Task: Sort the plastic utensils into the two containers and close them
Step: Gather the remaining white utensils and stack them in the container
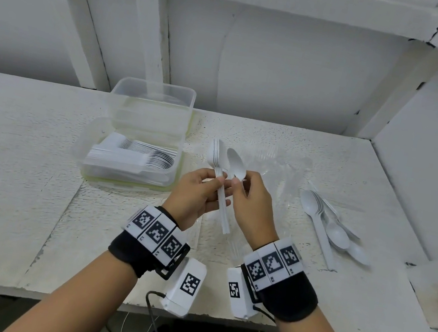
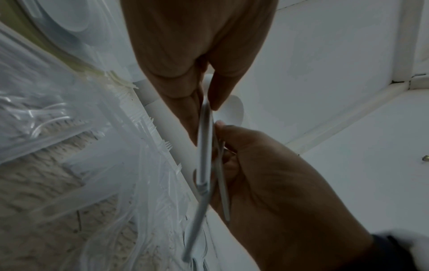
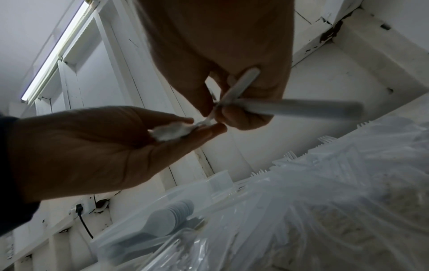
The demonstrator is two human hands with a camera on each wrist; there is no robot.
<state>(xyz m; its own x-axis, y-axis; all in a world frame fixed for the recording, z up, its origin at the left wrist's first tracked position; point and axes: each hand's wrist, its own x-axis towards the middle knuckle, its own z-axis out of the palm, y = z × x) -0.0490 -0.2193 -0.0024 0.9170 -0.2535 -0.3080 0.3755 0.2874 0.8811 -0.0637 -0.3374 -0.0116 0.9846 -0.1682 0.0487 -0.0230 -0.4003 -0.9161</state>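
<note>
My left hand point(image 1: 219, 181) grips a nested stack of white plastic spoons point(image 1: 218, 157) by the necks, bowls pointing away, handles hanging toward me. Beside it, my right hand point(image 1: 238, 181) pinches a single white spoon point(image 1: 237, 164) at the base of its bowl, touching the stack. In the left wrist view the stack point(image 2: 205, 146) runs between both hands. An open clear container point(image 1: 89, 170) at the left holds rows of spoons. A second clear container point(image 1: 155, 91) stands behind it. Clear plastic forks point(image 1: 267, 158) lie under the hands.
Several loose white spoons point(image 1: 327, 221) lie on the white table at the right. A white wall point(image 1: 414, 169) closes the right side and shelf posts rise at the back. The left part of the table point(image 1: 12, 145) is bare.
</note>
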